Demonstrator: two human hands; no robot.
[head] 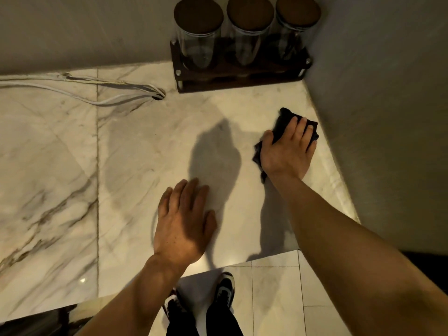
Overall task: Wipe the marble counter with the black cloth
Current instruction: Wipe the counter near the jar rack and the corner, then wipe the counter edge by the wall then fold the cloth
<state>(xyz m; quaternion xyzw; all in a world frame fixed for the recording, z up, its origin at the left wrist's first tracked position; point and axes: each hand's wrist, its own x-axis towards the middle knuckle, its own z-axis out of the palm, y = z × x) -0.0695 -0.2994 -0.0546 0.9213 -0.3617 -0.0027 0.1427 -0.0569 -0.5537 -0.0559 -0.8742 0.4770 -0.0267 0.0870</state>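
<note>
The black cloth (282, 122) lies bunched on the marble counter (135, 151) near the right-hand wall. My right hand (288, 151) presses flat on top of it, fingers spread over the cloth, which sticks out beyond the fingertips and beside the thumb. My left hand (184, 221) rests palm down on the bare counter nearer the front edge, fingers together, holding nothing.
A dark wooden rack (240, 76) with three glass jars (198, 32) stands in the back corner. White cables (84, 93) run from the left into a hole in the counter. A grey wall (378, 117) bounds the right side. Below the front edge are floor tiles and my shoes (225, 287).
</note>
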